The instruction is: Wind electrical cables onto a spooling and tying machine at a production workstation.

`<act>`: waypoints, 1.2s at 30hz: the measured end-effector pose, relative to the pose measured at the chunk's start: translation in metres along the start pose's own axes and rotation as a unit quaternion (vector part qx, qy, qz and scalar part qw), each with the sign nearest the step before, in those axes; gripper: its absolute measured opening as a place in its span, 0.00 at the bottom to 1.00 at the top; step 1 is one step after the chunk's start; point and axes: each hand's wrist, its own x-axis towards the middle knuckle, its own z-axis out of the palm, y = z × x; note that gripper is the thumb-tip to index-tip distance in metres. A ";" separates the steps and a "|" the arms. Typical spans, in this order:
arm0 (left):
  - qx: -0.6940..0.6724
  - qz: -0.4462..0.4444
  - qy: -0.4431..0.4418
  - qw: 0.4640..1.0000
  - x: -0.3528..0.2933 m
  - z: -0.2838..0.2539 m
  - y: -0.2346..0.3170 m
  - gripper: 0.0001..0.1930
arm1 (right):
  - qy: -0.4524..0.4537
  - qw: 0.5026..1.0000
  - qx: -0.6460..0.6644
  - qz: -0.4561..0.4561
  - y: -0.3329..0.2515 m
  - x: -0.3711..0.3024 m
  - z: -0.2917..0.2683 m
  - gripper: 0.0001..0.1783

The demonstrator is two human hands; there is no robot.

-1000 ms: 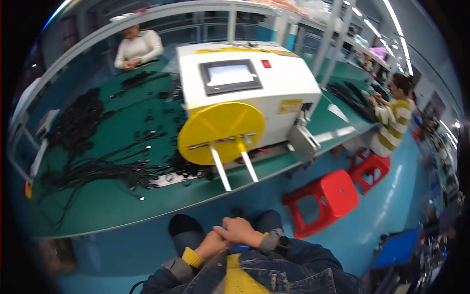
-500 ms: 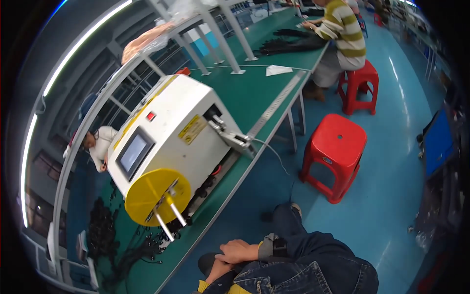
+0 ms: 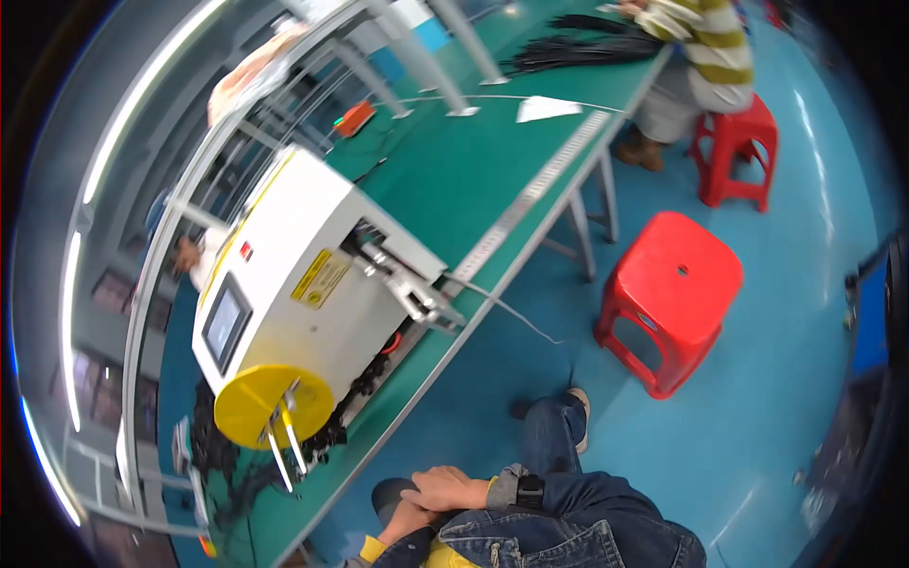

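Laid over my left hand (image 3: pixel 409 517) in my lap is my right hand (image 3: pixel 449 488), its fingers loosely together and draped across the back of the left. Nothing is held in the right hand. The left hand's fingers are hidden beneath it and my leg. A dark watch (image 3: pixel 530 490) sits on my right wrist, by the rolled denim cuff. To the left of my hands, apart from them, a white machine (image 3: pixel 298 256) stands on the green-topped bench (image 3: pixel 417 161). It bears a yellow disc (image 3: pixel 275 407) with metal rods, a small screen (image 3: pixel 227 324) and a metal arm (image 3: pixel 407 284).
Black cord-like pieces (image 3: pixel 213 440) lie by the machine. A red stool (image 3: pixel 677 284) stands right of the bench; a person in a striped top (image 3: pixel 715 47) sits on another red stool (image 3: pixel 737 156), beside black strands (image 3: pixel 578 49). A white sheet (image 3: pixel 549 109) and an orange box (image 3: pixel 355 119) lie on the bench.
My view has shifted, so the machine appears farther left and the stools farther right. The orange box shows more fully. My hands stay one over the other in my lap.
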 end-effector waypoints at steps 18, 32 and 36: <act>0.013 -0.048 0.044 0.998 -0.044 0.009 0.005 0.16 | -0.025 0.997 -0.048 -0.056 -0.006 -0.003 0.030 0.24; -0.014 0.024 0.012 1.000 -0.052 -0.002 0.003 0.15 | 0.012 0.992 -0.123 -0.024 -0.022 -0.010 0.039 0.24; -0.033 0.041 0.017 0.998 -0.055 -0.006 -0.012 0.14 | 0.003 0.990 -0.139 -0.019 -0.028 -0.004 0.047 0.24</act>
